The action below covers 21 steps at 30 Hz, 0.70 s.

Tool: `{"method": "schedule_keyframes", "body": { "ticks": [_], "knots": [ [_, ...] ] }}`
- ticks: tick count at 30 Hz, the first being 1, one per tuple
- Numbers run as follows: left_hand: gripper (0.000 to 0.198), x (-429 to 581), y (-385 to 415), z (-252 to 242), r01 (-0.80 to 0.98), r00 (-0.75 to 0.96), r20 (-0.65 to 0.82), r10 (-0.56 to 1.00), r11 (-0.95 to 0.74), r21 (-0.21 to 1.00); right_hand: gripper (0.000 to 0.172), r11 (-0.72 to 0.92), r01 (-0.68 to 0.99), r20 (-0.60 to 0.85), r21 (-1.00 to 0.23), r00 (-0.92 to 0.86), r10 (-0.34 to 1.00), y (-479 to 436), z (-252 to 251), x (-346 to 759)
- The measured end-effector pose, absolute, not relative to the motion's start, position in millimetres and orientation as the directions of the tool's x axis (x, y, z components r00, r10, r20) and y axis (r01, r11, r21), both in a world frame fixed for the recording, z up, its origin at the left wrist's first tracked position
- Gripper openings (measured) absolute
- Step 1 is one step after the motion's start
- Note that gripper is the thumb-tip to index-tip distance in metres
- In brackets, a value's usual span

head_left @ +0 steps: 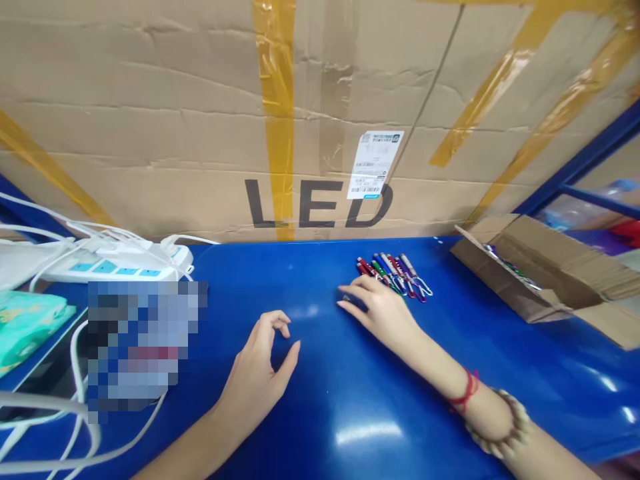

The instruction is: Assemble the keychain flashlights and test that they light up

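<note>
My left hand rests on the blue table, fingers loosely curled, thumb apart, nothing in it. My right hand lies further back, fingers reaching left over a small dark item I cannot make out. Just behind its knuckles lies a bunch of small coloured keychain pens, red, green, blue and silver, touching or nearly touching the hand. A red string and a bead bracelet circle the right wrist.
A large cardboard box marked LED walls off the back. An open cardboard box with more pens sits at right. A white power strip with cables, a teal packet and a blurred patch lie at left.
</note>
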<state>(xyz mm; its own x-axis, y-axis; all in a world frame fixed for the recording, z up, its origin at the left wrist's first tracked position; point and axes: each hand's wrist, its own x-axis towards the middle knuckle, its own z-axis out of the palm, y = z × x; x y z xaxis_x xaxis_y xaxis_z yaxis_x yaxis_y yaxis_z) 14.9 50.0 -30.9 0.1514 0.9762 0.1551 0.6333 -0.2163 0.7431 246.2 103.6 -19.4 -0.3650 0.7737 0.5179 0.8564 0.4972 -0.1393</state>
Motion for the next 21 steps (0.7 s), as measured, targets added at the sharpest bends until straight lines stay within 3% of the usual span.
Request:
{"method": "schedule_keyframes", "body": {
  "ticks": [3, 5, 9, 13, 17, 21],
  "knots": [
    [0.024, 15, 48, -33, 0.633, 0.140, 0.150, 0.979, -0.205, 0.747, 0.008, 0.517, 0.837, 0.508, -0.177, -0.372, 0.777, 111, -18, 250],
    [0.024, 15, 48, -33, 0.627, 0.144, 0.150, 0.978, -0.207, 0.751, 0.008, 0.455, 0.867, 0.569, -0.203, -0.274, 0.776, 120, -7, 272],
    [0.023, 16, 45, -31, 0.608, 0.169, 0.150, 0.974, -0.223, 0.762, 0.030, 0.122, 0.940, 0.752, -0.319, 0.173, 0.636, 126, 25, 352],
    [0.024, 20, 41, -27, 0.587, 0.181, 0.124, 0.976, -0.208, 0.782, 0.036, -0.203, 0.871, 0.735, -0.448, 0.488, 0.471, 116, 38, 417],
    [0.019, 24, 36, -27, 0.592, 0.217, 0.157, 0.963, -0.258, 0.764, 0.051, -0.284, 0.869, 0.723, -0.406, 0.495, 0.482, 120, 27, 405],
    [0.016, 25, 32, -31, 0.590, 0.235, 0.151, 0.960, -0.265, 0.763, 0.058, -0.114, 0.957, 0.610, -0.266, 0.258, 0.749, 140, 1, 344]
  ]
}}
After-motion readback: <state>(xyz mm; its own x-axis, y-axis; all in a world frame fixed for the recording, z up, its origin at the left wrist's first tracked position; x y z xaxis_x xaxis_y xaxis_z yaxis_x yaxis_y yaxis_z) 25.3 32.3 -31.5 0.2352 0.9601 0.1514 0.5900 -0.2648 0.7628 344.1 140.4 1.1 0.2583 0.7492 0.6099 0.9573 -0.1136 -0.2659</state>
